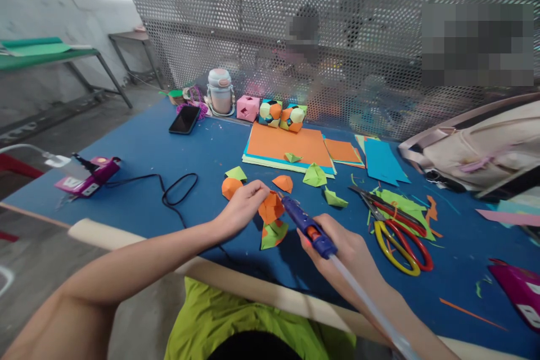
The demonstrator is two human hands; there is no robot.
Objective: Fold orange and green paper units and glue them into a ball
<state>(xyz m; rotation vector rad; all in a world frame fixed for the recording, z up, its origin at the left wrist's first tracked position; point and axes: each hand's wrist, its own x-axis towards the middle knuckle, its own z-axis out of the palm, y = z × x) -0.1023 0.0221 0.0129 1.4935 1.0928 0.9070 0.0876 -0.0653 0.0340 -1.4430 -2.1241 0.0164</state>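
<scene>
My left hand pinches a folded orange paper piece above the near part of the blue table. In my right hand is a blue glue gun, its tip close to the orange piece and a long clear glue stick trailing from its rear. Below the orange piece shows a green-and-orange folded piece; I cannot tell whether they are joined. Around my hands lie a rounded orange piece, a smaller orange piece and several folded green pieces, one of them a green piece.
Two pairs of scissors lie on green scraps at right. Behind are stacked orange sheets, blue paper, paper balls, a pink paper cube, a bottle and a phone. A black cord crosses the left; a bag sits right.
</scene>
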